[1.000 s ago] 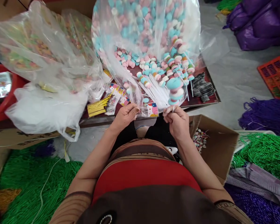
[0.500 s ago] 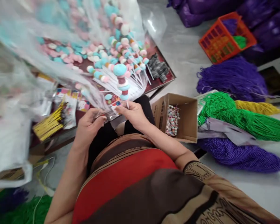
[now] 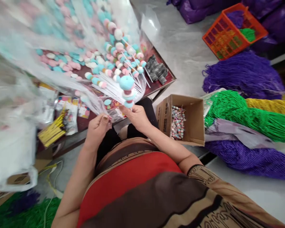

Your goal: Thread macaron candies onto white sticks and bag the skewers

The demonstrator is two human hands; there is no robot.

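My right hand [image 3: 138, 117] is closed around the stick of a marshmallow skewer [image 3: 126, 83], held upright with blue, white and brownish-red pieces stacked on it. Level with it on the left, my left hand [image 3: 98, 127] pinches what looks like clear plastic film with a bit of pink at the fingertips; its exact shape is hard to make out. Beyond both hands, more marshmallow skewers [image 3: 123, 60] with white sticks lie piled on the dark red table [image 3: 161, 83]. Loose pink, white and blue marshmallows [image 3: 68, 63] are heaped to their left, partly under a large clear plastic bag [image 3: 61, 34].
A cardboard box [image 3: 193, 120] holding small wrapped pieces stands right of my lap. Yellow twist ties [image 3: 52, 131] and printed packets [image 3: 71, 109] lie at the table's left edge. On the right are an orange basket [image 3: 218, 38] and green [image 3: 249, 115] and purple cord bundles [image 3: 249, 158].
My left hand has moved slightly right, nearer my right hand, its fingers pinched more tightly. The skewer has shifted a little right and down. The camera view has shifted slightly.
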